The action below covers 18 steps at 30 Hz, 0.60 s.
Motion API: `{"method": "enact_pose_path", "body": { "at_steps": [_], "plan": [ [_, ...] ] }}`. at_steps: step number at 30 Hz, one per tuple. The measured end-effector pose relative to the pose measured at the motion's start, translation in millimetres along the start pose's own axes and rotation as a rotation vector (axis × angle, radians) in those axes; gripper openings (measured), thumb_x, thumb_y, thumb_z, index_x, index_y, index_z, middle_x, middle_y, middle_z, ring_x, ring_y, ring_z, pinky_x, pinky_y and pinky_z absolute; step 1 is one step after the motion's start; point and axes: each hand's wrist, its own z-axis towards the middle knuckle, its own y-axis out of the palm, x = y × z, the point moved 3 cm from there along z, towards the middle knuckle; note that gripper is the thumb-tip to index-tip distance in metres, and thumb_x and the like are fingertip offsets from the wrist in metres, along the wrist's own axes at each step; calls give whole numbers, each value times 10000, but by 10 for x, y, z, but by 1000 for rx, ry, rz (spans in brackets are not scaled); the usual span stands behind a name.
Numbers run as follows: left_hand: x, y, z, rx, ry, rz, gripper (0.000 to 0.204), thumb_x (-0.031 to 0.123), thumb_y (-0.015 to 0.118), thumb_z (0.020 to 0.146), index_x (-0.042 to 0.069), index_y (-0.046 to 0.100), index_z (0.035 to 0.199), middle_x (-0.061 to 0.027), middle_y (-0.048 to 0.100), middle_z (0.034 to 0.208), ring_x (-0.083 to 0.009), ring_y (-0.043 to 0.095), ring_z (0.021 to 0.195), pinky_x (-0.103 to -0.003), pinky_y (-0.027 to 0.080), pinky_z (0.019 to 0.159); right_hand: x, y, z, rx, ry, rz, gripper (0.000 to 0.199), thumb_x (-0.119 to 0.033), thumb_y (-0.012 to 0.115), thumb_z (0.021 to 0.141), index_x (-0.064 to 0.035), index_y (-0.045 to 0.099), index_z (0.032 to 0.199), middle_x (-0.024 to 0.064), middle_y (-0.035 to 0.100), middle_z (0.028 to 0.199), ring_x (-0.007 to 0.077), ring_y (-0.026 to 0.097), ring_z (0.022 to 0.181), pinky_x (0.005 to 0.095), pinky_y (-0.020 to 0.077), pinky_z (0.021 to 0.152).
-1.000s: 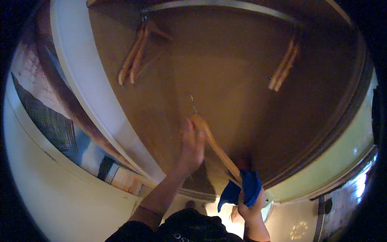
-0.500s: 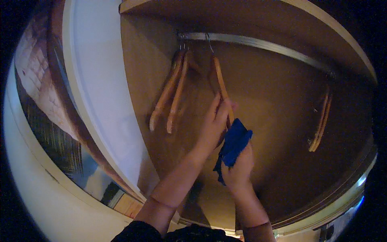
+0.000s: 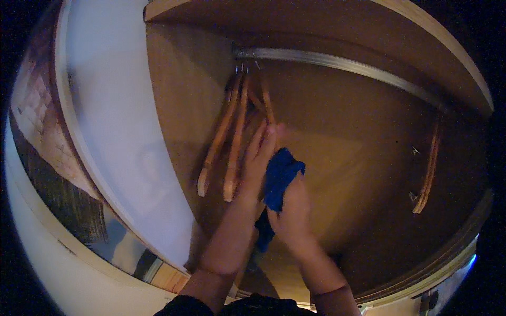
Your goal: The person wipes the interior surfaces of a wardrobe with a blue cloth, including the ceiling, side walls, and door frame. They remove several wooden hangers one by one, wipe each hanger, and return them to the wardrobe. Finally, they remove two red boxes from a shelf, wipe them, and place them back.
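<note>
While wooden hangers (image 3: 232, 142) hang on the wardrobe (image 3: 337, 158) rail (image 3: 337, 63) at 12 o'clock, right hand (image 3: 290, 210) clamps blue cloth (image 3: 279, 176); left hand (image 3: 258, 158), fingers apart, touches a hanger.

Hangers (image 3: 232, 142) on rail (image 3: 337, 62) at left; cloth (image 3: 279, 176) right of them, seemingly over another.

left hand (image 3: 258, 158) bare | right hand (image 3: 292, 210) bare | dark sleeves at the upper arms
</note>
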Motion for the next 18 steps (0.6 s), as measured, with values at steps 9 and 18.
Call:
{"method": "enact_pose_path", "body": {
  "at_steps": [9, 18],
  "plan": [
    [807, 402, -1160, -163, 596, 953, 449, 263, 484, 892, 9, 502, 1261, -177, 427, 1359, -343, 296, 1328, -442, 130, 1112, 230, -213, -713, 10, 372, 813, 385, -195, 596, 859, -39, 487, 1194, 96, 557, 1126, 195, 536, 995, 343, 433, 877],
    [-311, 1965, -1012, -519, -58, 32, 360, 282, 586, 891, 19, 586, 1137, -103, 578, 1189, -214, 512, 1141, -315, 374, 988, 845, -1079, -2077, 197, 902, 834, 509, -376, 501, 919, -72, 386, 1309, 56, 510, 1192, 184, 505, 1049, 322, 430, 863]
  ]
}}
